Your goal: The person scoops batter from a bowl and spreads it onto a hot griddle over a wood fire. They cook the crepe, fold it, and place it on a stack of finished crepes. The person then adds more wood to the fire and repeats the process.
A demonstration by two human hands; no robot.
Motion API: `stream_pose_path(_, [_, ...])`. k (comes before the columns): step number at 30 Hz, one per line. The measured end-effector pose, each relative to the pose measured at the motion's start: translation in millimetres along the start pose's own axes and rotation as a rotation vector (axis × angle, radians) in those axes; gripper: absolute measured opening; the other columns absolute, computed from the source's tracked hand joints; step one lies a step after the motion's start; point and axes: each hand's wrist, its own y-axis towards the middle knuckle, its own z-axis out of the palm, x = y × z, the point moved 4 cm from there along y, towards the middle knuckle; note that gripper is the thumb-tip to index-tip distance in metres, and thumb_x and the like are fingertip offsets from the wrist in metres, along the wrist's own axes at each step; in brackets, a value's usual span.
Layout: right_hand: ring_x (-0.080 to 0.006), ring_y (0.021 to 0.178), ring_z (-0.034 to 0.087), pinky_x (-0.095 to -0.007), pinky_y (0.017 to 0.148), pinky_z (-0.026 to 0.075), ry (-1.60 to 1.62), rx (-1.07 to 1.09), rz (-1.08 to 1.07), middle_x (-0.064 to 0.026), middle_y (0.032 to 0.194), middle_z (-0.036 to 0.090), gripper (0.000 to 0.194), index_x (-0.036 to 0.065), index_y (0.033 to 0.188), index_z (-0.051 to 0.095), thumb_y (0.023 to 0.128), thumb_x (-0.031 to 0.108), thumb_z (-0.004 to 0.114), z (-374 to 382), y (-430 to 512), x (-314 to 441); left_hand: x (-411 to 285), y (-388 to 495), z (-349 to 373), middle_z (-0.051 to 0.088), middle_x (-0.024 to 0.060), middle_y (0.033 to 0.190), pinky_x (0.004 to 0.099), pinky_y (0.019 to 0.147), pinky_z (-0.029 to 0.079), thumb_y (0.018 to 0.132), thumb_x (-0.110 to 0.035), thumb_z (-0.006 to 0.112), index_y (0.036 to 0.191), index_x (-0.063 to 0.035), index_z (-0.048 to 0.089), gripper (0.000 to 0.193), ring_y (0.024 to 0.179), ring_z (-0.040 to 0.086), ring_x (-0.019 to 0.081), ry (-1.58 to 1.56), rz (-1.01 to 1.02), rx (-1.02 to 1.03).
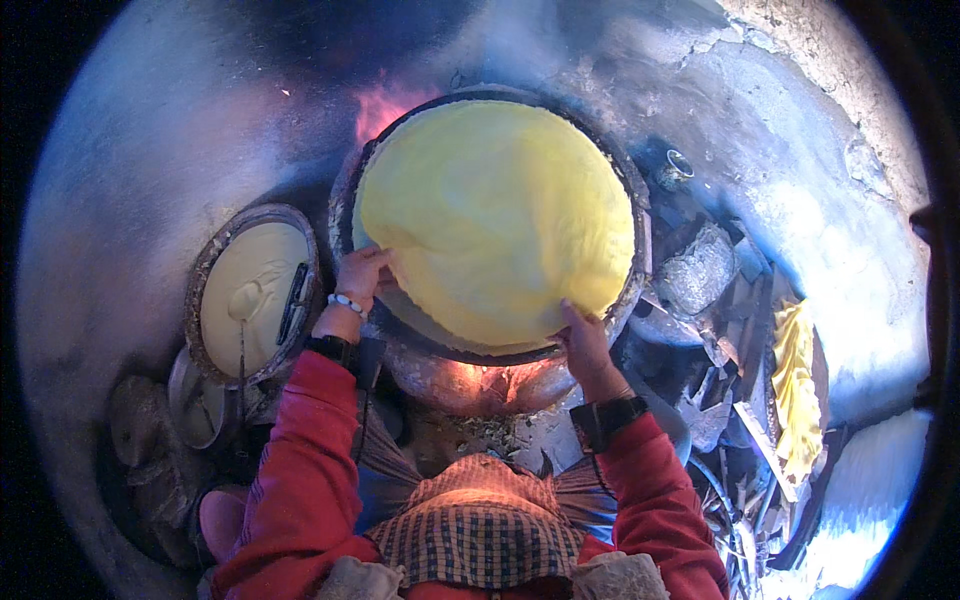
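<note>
A large, thin, round yellow flatbread (487, 217) covers most of a dark round griddle (626, 161) set over a fire. My left hand (365, 276) pinches the flatbread's left edge, which is lifted a little, baring a strip of griddle at the lower left. At the lower right edge, my right hand (585, 341) has its thumb and fingers on the flatbread's rim. To the left stands a round basin (196, 292) of pale batter (244, 292). A ladle (242, 352) rests in the batter, and a dark flat tool (294, 304) lies by the basin's right side.
Flames (379, 112) rise behind the griddle's left rim, and fire glows under its front. Firewood (757, 330), a crumpled silvery bundle (697, 268) and a yellow cloth-like sheet (796, 390) lie to the right. A small can (677, 166) stands at upper right. A pan (196, 409) sits below the basin.
</note>
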Motion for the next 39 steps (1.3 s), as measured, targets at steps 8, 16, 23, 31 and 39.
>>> stream_pose_path(8, [-0.0196, 0.077, 0.067, -0.0323, 0.065, 0.055, -0.042, 0.014, 0.077, -0.0103, 0.096, 0.068, 0.029, 0.0, 0.108, 0.061, 0.095, 0.025, 0.057, -19.2, -8.3, -25.3, 17.4, 2.4, -18.3, 0.064, 0.0047, 0.078, 0.0302, 0.049, 0.054, 0.085, -0.016, 0.067, 0.097, -0.0037, 0.064, 0.017, 0.06, 0.064, 0.0178, 0.046, 0.062, -0.061])
stream_pose_path(16, [-0.0192, 0.062, 0.064, -0.0321, 0.053, 0.051, -0.237, 0.044, 0.334, -0.0106, 0.076, 0.066, 0.037, 0.001, 0.094, 0.06, 0.096, 0.038, 0.055, -27.1, -54.1, -63.9, 25.5, -25.3, -46.5, 0.066, 0.0056, 0.081, 0.0274, 0.052, 0.05, 0.083, -0.012, 0.072, 0.107, 0.0012, 0.064, 0.029, 0.069, 0.064, 0.0152, 0.286, 0.238, -0.27])
stream_pose_path(23, [-0.0168, 0.063, 0.064, -0.0298, 0.056, 0.049, -0.199, 0.099, 0.315, -0.0085, 0.08, 0.067, 0.033, 0.004, 0.092, 0.06, 0.094, 0.037, 0.056, -61.8, -116.6, -63.1, 43.0, -68.1, -75.8, 0.068, 0.0035, 0.084, 0.0261, 0.057, 0.049, 0.084, -0.015, 0.072, 0.105, -0.0053, 0.067, 0.024, 0.07, 0.065, 0.0132, 0.311, 0.303, -0.219])
stream_pose_path(31, [-0.0158, 0.067, 0.065, -0.0281, 0.059, 0.049, -0.208, 0.041, 0.247, -0.0064, 0.081, 0.067, 0.025, 0.004, 0.095, 0.062, 0.092, 0.028, 0.061, -86.4, -164.0, -53.6, 63.6, -77.5, -84.4, 0.07, 0.0098, 0.083, 0.0271, 0.056, 0.05, 0.092, -0.016, 0.062, 0.109, -0.0075, 0.067, 0.019, 0.061, 0.065, 0.0152, 0.14, 0.087, -0.15])
stream_pose_path(39, [-0.0134, 0.082, 0.061, -0.0286, 0.073, 0.049, -0.556, -0.091, -0.083, -0.0063, 0.092, 0.066, 0.029, 0.004, 0.107, 0.063, 0.098, 0.029, 0.054, -84.1, -186.5, -48.6, 43.0, -118.5, -22.3, 0.065, 0.0149, 0.118, 0.0353, 0.099, 0.046, 0.087, -0.001, 0.056, 0.1, -0.0053, 0.073, 0.022, 0.113, 0.061, 0.027, 0.752, 0.535, 0.136])
